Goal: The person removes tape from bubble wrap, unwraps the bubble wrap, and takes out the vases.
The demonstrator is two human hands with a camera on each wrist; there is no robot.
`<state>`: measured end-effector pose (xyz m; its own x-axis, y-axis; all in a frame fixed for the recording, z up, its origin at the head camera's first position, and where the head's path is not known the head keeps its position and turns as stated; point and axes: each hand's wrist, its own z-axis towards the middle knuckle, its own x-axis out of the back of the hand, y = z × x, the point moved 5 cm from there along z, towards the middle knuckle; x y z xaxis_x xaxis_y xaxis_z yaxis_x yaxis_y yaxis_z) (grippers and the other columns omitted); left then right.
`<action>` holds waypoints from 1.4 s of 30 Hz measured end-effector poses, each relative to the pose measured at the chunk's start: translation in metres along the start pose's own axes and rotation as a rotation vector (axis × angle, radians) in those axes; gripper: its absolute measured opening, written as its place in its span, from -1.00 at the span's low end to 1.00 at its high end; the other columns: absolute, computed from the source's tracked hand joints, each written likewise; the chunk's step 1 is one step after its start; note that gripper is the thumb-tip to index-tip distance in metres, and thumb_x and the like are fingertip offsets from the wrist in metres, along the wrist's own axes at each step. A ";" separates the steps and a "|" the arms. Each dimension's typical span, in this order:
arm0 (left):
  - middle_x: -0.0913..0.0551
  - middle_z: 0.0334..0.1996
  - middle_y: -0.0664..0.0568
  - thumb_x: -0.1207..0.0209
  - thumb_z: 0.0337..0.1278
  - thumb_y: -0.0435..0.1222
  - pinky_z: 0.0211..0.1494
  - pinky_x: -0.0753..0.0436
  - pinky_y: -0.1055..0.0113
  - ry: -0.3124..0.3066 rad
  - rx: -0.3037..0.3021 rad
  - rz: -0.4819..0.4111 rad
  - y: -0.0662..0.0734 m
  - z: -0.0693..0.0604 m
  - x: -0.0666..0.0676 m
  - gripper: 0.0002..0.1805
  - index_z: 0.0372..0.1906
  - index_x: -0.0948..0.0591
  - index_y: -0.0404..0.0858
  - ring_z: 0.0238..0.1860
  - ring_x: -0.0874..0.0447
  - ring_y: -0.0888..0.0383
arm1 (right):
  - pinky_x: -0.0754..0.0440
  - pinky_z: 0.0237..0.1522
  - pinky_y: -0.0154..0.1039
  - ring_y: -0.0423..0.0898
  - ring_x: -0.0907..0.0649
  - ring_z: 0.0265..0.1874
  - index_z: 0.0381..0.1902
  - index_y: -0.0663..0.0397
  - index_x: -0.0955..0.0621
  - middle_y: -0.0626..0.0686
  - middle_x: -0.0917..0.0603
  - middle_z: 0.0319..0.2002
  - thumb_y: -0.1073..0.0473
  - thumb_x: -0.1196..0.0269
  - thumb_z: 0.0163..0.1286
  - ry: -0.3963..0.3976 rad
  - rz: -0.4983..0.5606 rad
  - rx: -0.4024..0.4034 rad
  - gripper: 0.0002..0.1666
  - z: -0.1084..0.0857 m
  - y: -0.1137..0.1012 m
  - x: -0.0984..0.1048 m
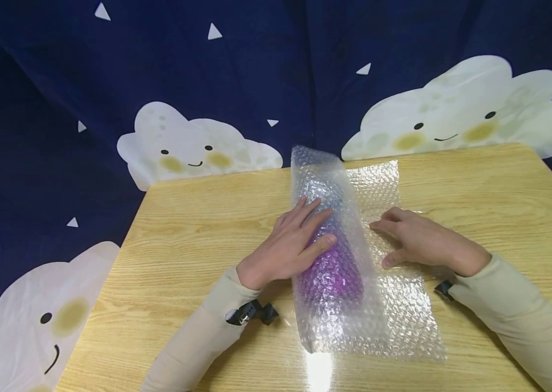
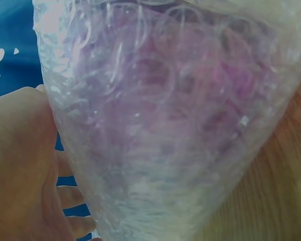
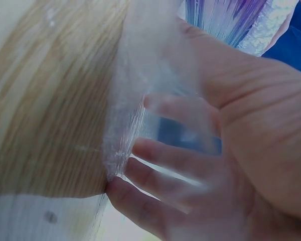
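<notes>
A purple-to-blue item [image 1: 338,276] lies inside clear bubble wrap [image 1: 374,326] on the table, its exact kind obscured by the bubbles. My left hand [image 1: 288,242] rests on top of the wrapped item with fingers spread. The left wrist view shows the wrapped bundle [image 2: 155,110] close up, beside that hand. My right hand [image 1: 420,239] is over the loose flap at the right, thumb apart from the slightly bent fingers. In the right wrist view, clear film [image 3: 140,65] crosses in front of part of the fingers [image 3: 165,150], with fingertips at its edge.
A light wood-grain table [image 1: 197,228] lies beneath the wrap. Behind it hangs a dark blue cloth [image 1: 256,71] printed with smiling clouds and white triangles. The bundle's far end reaches the table's back edge. Dark straps and small cameras [image 1: 251,313] sit at the wrists.
</notes>
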<state>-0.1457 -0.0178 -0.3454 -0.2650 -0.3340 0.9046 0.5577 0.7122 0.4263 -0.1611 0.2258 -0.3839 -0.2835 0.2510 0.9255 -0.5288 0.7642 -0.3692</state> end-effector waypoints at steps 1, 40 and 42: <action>0.00 0.71 -0.08 0.17 0.62 0.13 0.71 -0.02 -0.24 0.000 0.001 0.000 0.000 0.000 0.000 -0.31 0.65 -0.18 -0.06 0.74 0.25 -0.13 | -0.65 0.16 0.24 0.20 -0.66 0.09 0.36 0.15 -0.57 0.29 -0.60 0.20 -0.23 -0.55 0.01 0.000 -0.001 0.000 0.01 0.000 0.000 0.000; -0.02 0.70 -0.13 0.61 0.42 0.44 0.74 -0.05 -0.13 0.039 -0.029 -0.046 -0.014 -0.009 0.000 0.00 0.63 -0.22 -0.10 0.73 0.20 -0.16 | -0.63 0.20 0.26 0.24 -0.65 0.11 0.36 0.19 -0.57 0.31 -0.60 0.20 -0.20 -0.56 0.02 0.003 -0.008 0.021 0.01 0.000 -0.001 0.000; -0.02 0.70 -0.13 0.60 0.43 0.43 0.74 -0.04 -0.12 0.040 -0.030 -0.050 -0.015 -0.010 -0.001 -0.01 0.64 -0.21 -0.10 0.73 0.21 -0.15 | -0.63 0.20 0.27 0.24 -0.64 0.11 0.36 0.19 -0.56 0.32 -0.60 0.20 -0.21 -0.56 0.01 0.003 -0.007 0.020 0.01 0.000 -0.001 0.000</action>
<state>-0.1458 -0.0342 -0.3521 -0.2614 -0.3938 0.8812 0.5684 0.6751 0.4703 -0.1605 0.2255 -0.3834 -0.2775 0.2474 0.9283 -0.5467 0.7540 -0.3643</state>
